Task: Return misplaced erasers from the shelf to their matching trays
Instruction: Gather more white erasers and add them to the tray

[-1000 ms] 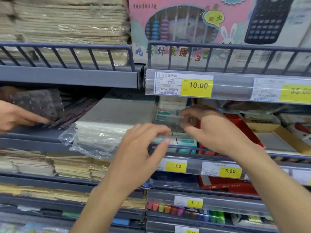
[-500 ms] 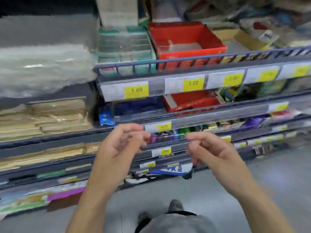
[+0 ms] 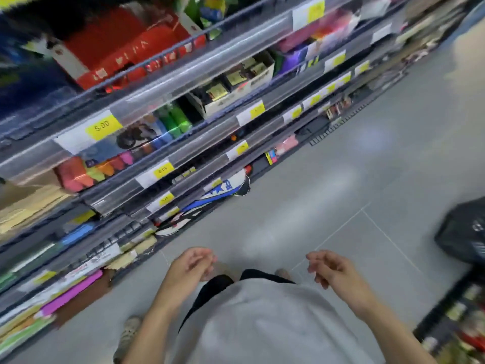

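Head view: hands low, shelves to the left

Both hands hang over the grey floor (image 3: 341,164), fingers loosely curled, holding nothing visible: left hand (image 3: 193,266), right hand (image 3: 329,267). Blurred shelves (image 3: 183,82) carry a red box (image 3: 112,48), green packs (image 3: 174,119) and yellow price tags (image 3: 101,126). No eraser can be made out. A black basket (image 3: 463,232) sits at right.
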`<state>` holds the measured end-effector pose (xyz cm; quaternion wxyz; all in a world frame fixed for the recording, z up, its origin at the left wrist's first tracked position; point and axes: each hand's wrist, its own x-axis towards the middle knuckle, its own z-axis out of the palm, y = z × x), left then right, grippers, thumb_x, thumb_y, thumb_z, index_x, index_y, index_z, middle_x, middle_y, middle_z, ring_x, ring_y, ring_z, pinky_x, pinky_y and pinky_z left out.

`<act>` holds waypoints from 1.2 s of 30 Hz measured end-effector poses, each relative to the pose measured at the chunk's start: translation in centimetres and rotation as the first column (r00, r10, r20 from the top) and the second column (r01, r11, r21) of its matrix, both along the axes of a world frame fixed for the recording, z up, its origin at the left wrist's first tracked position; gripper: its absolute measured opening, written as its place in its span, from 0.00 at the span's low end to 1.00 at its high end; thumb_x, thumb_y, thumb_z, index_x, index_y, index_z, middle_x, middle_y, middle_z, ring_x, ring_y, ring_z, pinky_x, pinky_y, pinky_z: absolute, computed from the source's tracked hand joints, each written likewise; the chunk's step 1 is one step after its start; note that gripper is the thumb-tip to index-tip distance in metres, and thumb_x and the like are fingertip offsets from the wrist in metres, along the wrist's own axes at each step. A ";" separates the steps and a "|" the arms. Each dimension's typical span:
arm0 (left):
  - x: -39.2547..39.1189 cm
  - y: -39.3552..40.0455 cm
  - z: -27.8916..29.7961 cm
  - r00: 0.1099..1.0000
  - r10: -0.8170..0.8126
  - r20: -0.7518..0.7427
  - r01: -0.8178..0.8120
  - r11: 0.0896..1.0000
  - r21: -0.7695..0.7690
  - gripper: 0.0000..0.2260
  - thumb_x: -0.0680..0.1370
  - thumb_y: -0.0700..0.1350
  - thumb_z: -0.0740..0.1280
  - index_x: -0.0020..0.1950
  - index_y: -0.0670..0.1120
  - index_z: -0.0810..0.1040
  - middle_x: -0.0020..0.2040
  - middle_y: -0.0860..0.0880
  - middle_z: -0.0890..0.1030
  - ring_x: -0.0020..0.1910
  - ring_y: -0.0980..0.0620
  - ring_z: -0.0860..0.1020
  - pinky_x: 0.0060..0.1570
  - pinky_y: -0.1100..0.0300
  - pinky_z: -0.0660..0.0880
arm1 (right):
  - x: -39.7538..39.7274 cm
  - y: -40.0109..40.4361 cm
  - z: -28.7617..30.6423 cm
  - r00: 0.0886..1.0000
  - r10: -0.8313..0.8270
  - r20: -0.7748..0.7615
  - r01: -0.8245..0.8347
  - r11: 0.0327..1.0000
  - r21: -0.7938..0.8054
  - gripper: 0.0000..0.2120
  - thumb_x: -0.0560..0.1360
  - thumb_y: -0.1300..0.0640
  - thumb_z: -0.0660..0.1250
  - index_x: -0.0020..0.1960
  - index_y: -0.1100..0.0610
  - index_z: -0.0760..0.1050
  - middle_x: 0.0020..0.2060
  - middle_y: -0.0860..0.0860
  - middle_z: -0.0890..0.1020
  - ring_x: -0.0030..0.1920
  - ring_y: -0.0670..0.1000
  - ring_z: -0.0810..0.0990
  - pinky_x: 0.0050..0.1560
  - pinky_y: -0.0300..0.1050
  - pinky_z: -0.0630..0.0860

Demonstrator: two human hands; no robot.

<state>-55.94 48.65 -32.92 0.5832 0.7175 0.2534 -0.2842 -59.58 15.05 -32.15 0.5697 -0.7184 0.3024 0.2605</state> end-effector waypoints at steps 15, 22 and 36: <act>2.5 -16.7 0.2 0.969 -0.246 -0.003 0.246 0.968 0.055 0.06 0.83 0.42 0.68 0.59 0.48 0.81 0.51 0.52 0.88 0.47 0.55 0.85 0.44 0.64 0.78 | 0.4 -15.7 2.1 0.957 -0.249 0.148 0.244 0.968 0.055 0.07 0.81 0.64 0.65 0.54 0.58 0.81 0.38 0.51 0.84 0.31 0.44 0.76 0.32 0.36 0.73; 9.8 -24.2 -1.0 0.943 -0.334 0.005 0.333 0.942 0.026 0.06 0.83 0.40 0.67 0.59 0.46 0.81 0.51 0.50 0.88 0.45 0.55 0.83 0.45 0.64 0.77 | 6.0 -21.9 2.7 0.924 -0.326 0.200 0.320 0.946 0.061 0.07 0.80 0.63 0.66 0.54 0.56 0.81 0.40 0.52 0.85 0.34 0.47 0.78 0.34 0.38 0.75; 32.7 -40.7 2.0 0.882 -0.456 0.117 0.462 0.887 -0.029 0.06 0.83 0.43 0.68 0.58 0.49 0.82 0.52 0.53 0.88 0.50 0.53 0.85 0.52 0.56 0.78 | 15.6 -35.1 2.3 0.886 -0.454 0.096 0.459 0.888 -0.030 0.07 0.80 0.61 0.67 0.54 0.54 0.82 0.38 0.51 0.85 0.32 0.46 0.77 0.35 0.36 0.75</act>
